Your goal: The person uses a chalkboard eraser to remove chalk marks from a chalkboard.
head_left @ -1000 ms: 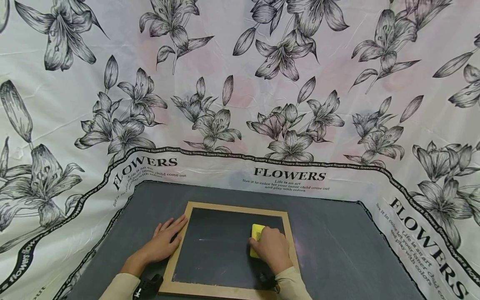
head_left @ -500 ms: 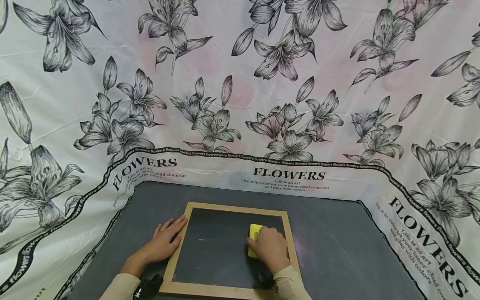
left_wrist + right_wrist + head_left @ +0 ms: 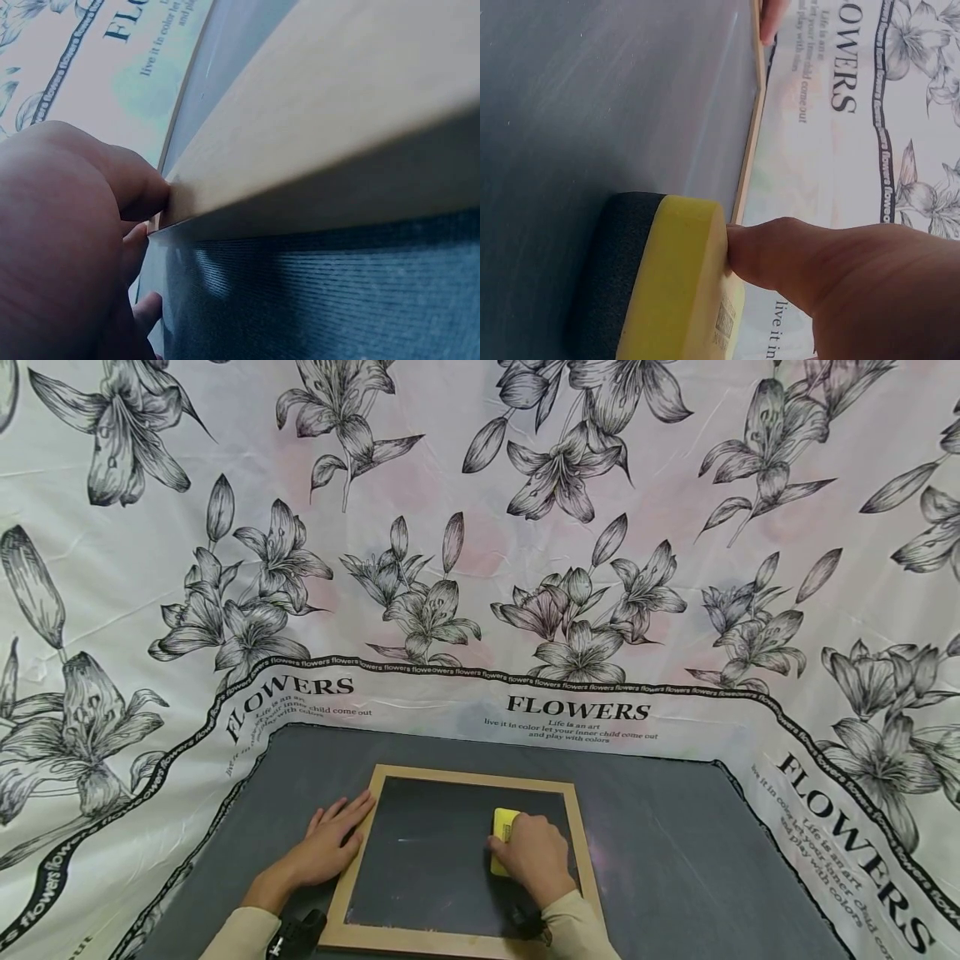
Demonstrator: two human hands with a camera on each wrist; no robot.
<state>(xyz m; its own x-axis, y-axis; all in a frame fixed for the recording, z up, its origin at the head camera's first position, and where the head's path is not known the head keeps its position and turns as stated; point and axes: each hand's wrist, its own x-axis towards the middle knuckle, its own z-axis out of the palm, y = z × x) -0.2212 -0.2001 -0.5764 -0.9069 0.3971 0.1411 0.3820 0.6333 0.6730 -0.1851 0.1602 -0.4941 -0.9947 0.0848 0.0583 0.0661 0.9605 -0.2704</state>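
So the right hand (image 3: 534,858) is gripping a yellow eraser (image 3: 504,827) on a small chalkboard (image 3: 427,877), sitting just off the board's middle, between 2 and 3 o'clock. In the right wrist view the thumb is pressing against the yellow part and the dark pad is facing the black surface; the other fingers are hiding from that camera, so I can't tell exactly how they're wrapping. Some small print is showing on the yellow too, too blurry for me to read.

The left hand (image 3: 326,843) is lying fairly wide, fingers stretching out, at about 9 o'clock, touching the wooden frame (image 3: 480,780).

A thin pale streak (image 3: 406,840) is showing on the black surface between 9 and 10 o'clock. The chalkboard is lying flat on a dark grey tabletop (image 3: 675,843), down at 6 o'clock in the head view. Up past 12, a white cloth (image 3: 442,718) with line-drawn lilies is hanging behind everything. Light sleeves (image 3: 243,933) are showing at 8 and 4, and a black gadget (image 3: 297,935) is sitting by the left wrist.
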